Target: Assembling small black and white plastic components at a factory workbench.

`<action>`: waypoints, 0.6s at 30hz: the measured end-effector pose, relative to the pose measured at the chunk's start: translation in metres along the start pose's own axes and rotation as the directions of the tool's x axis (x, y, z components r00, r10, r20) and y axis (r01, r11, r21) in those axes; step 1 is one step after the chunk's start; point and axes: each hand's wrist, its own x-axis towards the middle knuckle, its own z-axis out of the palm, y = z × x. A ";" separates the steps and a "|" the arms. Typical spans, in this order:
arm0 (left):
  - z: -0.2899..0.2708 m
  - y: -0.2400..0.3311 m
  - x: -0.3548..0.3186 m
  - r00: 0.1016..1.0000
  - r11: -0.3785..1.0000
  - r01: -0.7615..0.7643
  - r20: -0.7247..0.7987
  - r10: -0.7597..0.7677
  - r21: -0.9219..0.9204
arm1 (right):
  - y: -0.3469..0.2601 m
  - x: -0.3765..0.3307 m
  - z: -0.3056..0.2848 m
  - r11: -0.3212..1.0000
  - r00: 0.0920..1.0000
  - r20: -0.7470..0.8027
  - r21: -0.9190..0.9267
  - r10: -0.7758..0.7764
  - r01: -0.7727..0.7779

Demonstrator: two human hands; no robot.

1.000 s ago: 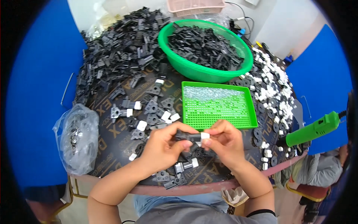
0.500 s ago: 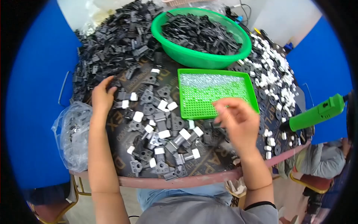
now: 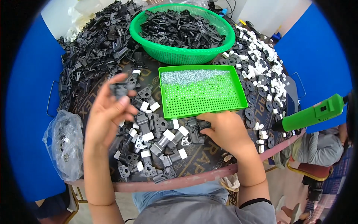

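My left hand [image 3: 106, 117] is raised over the left side of the table. Its thumb and fingers close on a dark grey plastic part [image 3: 120, 89], which is blurred. At the near edge of the green perforated tray [image 3: 197, 109], my right hand [image 3: 229, 130] has thumb and forefinger around the end of a black plastic part [image 3: 203, 124] lying on the table; its other fingers are curled out of sight. Between my hands lie several dark grey brackets [image 3: 150, 170] with white blocks [image 3: 148, 136] on them. Small shiny metal pieces [image 3: 190, 77] fill the tray's far end.
A green basket [image 3: 179, 56] full of black parts stands behind the tray, beside a heap of black parts [image 3: 97, 44]. White pieces [image 3: 261, 67] and black discs [image 3: 250, 112] spread along the right. A green power screwdriver [image 3: 313, 114] points inward there. A clear plastic bag [image 3: 66, 147] sits at left.
My left hand has come up from the table, nearer and rightward, now with a dark grey part. My right hand has moved from over the tray down to the black part. The view has shifted.
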 end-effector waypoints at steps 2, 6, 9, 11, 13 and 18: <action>0.018 0.000 -0.011 0.979 0.980 0.165 0.138 -0.149 -0.114 | 0.000 0.001 0.002 0.997 0.998 0.001 -0.055 -0.055 0.055; 0.027 -0.007 -0.020 0.930 0.880 0.314 0.301 -0.210 -0.355 | 0.000 0.009 -0.009 0.992 0.993 -0.005 0.021 -0.122 0.122; 0.031 -0.010 -0.023 0.942 0.892 0.292 0.267 -0.204 -0.346 | -0.008 0.010 -0.024 0.959 0.996 0.027 0.276 -0.081 0.070; 0.036 -0.016 -0.023 0.958 0.915 0.251 0.213 -0.190 -0.316 | -0.019 0.004 -0.022 0.504 0.975 -0.192 0.856 0.113 0.110; 0.039 -0.025 -0.024 0.981 0.953 0.151 0.158 -0.111 -0.262 | -0.028 0.005 -0.020 0.318 0.989 -0.146 0.937 -0.020 0.145; 0.045 -0.038 -0.027 0.989 0.980 0.050 0.145 -0.022 -0.193 | -0.043 0.004 0.020 0.172 0.993 -0.025 0.985 0.117 0.004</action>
